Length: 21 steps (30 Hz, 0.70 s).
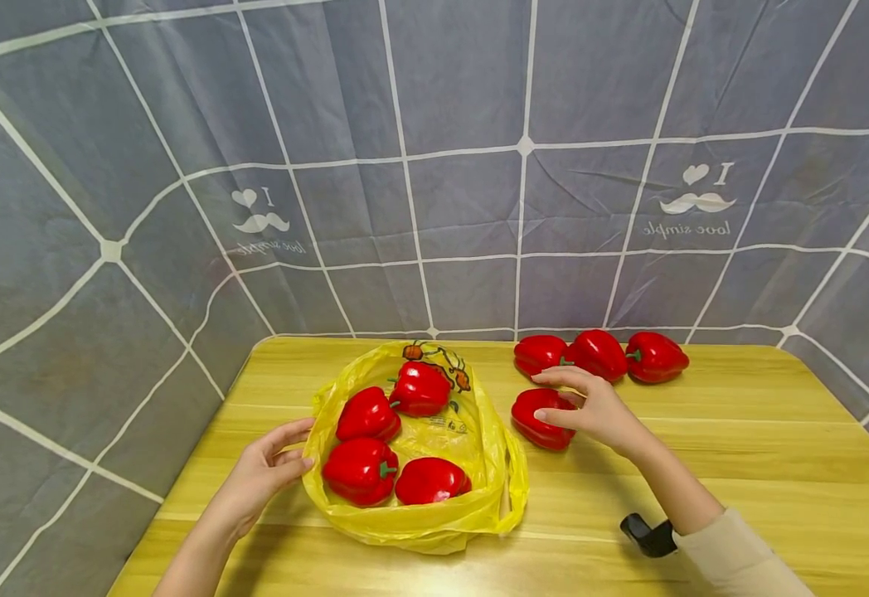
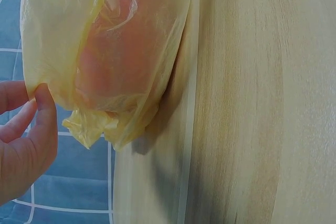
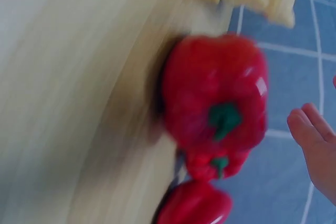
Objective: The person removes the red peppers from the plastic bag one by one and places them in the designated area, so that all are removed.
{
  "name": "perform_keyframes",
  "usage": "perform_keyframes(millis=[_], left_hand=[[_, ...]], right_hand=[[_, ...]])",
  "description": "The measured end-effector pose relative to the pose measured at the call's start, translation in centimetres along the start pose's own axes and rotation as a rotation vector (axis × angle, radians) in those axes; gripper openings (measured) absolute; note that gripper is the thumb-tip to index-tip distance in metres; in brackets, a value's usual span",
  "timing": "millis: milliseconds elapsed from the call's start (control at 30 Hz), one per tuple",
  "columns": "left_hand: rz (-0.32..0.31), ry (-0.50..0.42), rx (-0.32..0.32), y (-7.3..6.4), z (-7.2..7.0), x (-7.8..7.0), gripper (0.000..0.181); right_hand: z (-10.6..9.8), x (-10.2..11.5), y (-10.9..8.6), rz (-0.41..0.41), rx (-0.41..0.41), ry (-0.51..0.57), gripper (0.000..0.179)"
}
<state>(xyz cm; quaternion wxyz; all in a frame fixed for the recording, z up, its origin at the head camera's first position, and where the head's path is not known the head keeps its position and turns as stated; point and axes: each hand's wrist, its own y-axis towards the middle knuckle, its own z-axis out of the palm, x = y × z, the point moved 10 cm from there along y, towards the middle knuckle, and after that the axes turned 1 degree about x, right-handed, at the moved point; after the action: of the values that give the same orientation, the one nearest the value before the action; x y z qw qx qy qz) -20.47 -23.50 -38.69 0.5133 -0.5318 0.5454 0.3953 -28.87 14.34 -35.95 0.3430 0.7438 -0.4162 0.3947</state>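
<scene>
A yellow plastic bag (image 1: 490, 497) lies with its mouth spread wide on the table, and several red bell peppers (image 1: 360, 471) sit inside it. My left hand (image 1: 255, 477) pinches the bag's left rim between thumb and fingers; the left wrist view shows the thin film (image 2: 52, 61) between the fingertips. Right of the bag, a single red bell pepper (image 1: 535, 419) rests on the wood. Over it my right hand (image 1: 591, 408) hovers with thumb and fingers spread. In the right wrist view, a gap separates those fingers (image 3: 304, 127) from the pepper (image 3: 210, 77).
Three more red bell peppers (image 1: 597, 355) lie in a row near the table's back edge, right of centre. A black strap-like object (image 1: 647, 535) shows by the right sleeve (image 1: 736, 555). Grey curtain (image 1: 464, 207) with white lines hangs behind the wooden table (image 1: 740, 448).
</scene>
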Motion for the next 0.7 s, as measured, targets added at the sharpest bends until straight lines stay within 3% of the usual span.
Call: perform_keyframes(millis=[333,567,700], left_hand=[[0.003,-0.001,-0.019,0.1,-0.1,-0.1,0.056],[0.004,-0.008,-0.012,0.0,0.0,0.2,0.056],[0.010,-0.004,-0.003,0.1,0.1,0.3,0.056]], right_hand=[[5.0,3.4,-0.3,-0.066,0.116,0.020,0.047],[9.4,4.4,-0.6,-0.073,0.228,0.087,0.039],[11.3,4.5,-0.6,-0.075,0.253,0.060,0.037]])
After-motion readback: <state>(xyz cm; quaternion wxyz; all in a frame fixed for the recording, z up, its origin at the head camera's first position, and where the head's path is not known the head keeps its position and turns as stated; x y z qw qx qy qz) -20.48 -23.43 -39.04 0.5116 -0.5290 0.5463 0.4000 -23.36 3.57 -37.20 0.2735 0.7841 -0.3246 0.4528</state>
